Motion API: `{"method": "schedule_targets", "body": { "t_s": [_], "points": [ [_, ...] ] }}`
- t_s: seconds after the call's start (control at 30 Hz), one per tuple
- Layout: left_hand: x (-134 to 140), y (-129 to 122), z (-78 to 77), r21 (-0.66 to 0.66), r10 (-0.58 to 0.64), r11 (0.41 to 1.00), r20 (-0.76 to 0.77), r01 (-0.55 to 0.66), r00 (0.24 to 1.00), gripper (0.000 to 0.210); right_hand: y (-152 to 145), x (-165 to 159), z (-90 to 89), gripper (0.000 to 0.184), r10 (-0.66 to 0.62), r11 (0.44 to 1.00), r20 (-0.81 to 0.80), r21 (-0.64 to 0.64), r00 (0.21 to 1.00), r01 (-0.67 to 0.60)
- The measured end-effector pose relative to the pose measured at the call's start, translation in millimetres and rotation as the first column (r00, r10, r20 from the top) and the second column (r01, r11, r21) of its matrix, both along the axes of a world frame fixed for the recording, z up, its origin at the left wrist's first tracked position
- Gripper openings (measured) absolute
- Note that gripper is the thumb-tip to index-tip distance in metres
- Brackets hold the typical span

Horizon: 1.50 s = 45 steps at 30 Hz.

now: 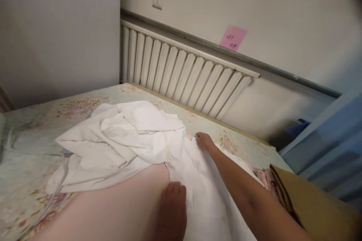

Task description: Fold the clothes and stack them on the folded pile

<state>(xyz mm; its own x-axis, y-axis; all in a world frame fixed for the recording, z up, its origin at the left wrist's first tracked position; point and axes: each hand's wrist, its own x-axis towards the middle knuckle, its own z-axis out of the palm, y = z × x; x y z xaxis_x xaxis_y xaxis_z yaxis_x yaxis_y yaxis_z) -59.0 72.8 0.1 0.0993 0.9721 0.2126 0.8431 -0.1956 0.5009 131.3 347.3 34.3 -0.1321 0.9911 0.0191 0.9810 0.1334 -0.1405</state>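
Note:
A rumpled white cloth (121, 135) is heaped on a smooth pale pink surface (113, 211), and part of it runs down towards me on the right. My left hand (173, 203) is low in the middle, where the pink surface meets the white cloth. Its fingers are together and curled on the cloth edge; the fingertips are partly hidden. Further away, my right hand (204, 141) reaches to the far right edge of the same cloth. Its fingers are bent closed on that edge.
Under everything lies a floral table cover (226, 141). A pale cable (60, 184) curves along the left. Folded brown fabric (316, 203) sits at the right, near a blue curtain (328, 139). A radiator (175, 71) and wall stand behind, with a grey panel (62, 26) left.

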Motion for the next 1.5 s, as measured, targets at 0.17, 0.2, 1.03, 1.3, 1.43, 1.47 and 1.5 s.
{"method": "schedule_targets", "body": {
  "t_s": [0.17,0.2,1.03,1.3,1.43,1.47,1.5],
  "points": [
    [2,2,-8.6,-0.011,-0.025,1.000,-0.062,0.024,0.998,0.043,8,-10,-3.0,0.031,0.110,0.993,0.093,-0.062,0.990,-0.105],
    [3,2,-11.3,-0.006,-0.029,1.000,-0.082,0.029,0.996,0.045,10,-12,-1.8,0.031,0.115,0.992,0.114,-0.073,0.987,-0.107],
    [4,2,-16.6,-0.055,0.026,0.998,-0.168,-0.036,0.985,0.049,-27,4,11.1,0.054,-0.052,0.986,-0.056,0.159,0.997,0.060],
    [-2,6,-12.2,0.017,0.072,0.997,-0.251,-0.070,0.965,0.045,-211,42,-10.5,0.044,0.154,0.948,-0.095,0.294,0.984,-0.120],
    [-5,10,-15.0,0.061,0.068,0.997,-0.322,-0.051,0.944,0.044,-302,73,-40.3,0.048,0.239,0.905,-0.039,0.370,0.970,-0.208],
    [-6,11,-15.9,0.069,0.069,0.996,-0.332,-0.049,0.941,0.044,-319,82,-46.7,0.049,0.212,0.901,-0.019,0.390,0.977,-0.188],
    [-7,11,-16.8,0.078,0.068,0.996,-0.340,-0.044,0.938,0.044,-333,91,-52.4,0.049,0.187,0.897,0.001,0.408,0.982,-0.171]
  ]
}}
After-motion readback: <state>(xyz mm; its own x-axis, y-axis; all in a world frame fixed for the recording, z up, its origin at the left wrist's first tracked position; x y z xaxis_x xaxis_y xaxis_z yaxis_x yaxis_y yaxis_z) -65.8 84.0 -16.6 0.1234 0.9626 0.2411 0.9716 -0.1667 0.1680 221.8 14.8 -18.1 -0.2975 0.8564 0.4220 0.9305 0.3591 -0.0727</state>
